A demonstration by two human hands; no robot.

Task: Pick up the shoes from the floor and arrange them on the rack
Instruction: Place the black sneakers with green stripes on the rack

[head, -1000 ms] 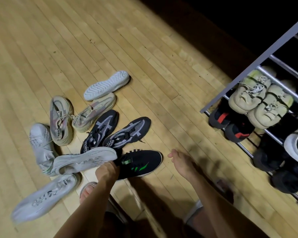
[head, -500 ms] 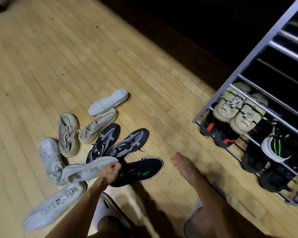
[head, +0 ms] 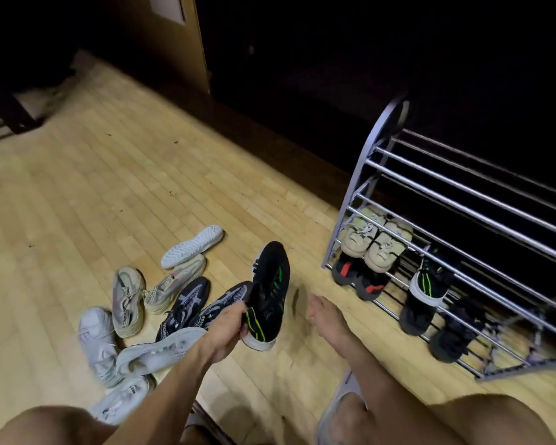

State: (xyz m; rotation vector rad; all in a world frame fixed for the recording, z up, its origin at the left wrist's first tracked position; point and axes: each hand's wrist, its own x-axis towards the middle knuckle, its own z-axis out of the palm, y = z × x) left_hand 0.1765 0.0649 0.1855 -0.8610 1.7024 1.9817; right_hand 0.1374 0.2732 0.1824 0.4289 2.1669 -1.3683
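Observation:
My left hand (head: 228, 326) grips a black shoe with green stripes (head: 268, 293) by its heel end and holds it off the floor, toe pointing up and away. Just to its right, my right hand (head: 325, 311) hangs empty with relaxed fingers. A metal shoe rack (head: 463, 200) stands at the right. On it sit a beige pair (head: 374, 242), a black and red pair (head: 355, 277), a black shoe with green stripes and white sole (head: 429, 281), and more dark shoes. Several shoes lie on the floor at the left: a dark patterned pair (head: 193, 300), beige ones (head: 127, 300) and white ones (head: 159, 350).
The wooden floor (head: 93, 200) stretches open to the left and far side. A white sole-up shoe (head: 191, 247) lies beyond the pile. A dark wall and a door (head: 177, 43) close off the back. My knees and slippers are at the bottom edge.
My left hand took hold of the black green-striped shoe and lifted it off the floor toward the right. The view tilted up, showing more of the rack.

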